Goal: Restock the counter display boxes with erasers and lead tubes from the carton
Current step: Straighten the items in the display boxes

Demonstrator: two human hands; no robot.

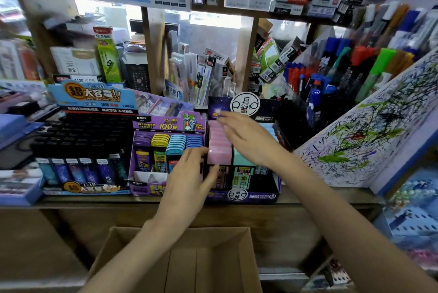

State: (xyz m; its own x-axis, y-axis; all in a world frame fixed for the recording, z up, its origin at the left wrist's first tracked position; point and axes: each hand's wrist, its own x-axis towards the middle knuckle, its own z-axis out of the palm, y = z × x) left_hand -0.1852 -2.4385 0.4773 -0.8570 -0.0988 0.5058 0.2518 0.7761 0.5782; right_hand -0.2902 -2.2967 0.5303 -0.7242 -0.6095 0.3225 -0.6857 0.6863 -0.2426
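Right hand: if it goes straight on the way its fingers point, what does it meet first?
Likely the dark starry back card of the display box, past the right hand, above the row of pink blocks. Depth unclear; may already touch.

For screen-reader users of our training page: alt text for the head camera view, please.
A person's left hand presses the front of a row of pink lead tubes in a dark blue display box on a shop counter, while the right hand reaches over the row's back. An open cardboard carton sits below.
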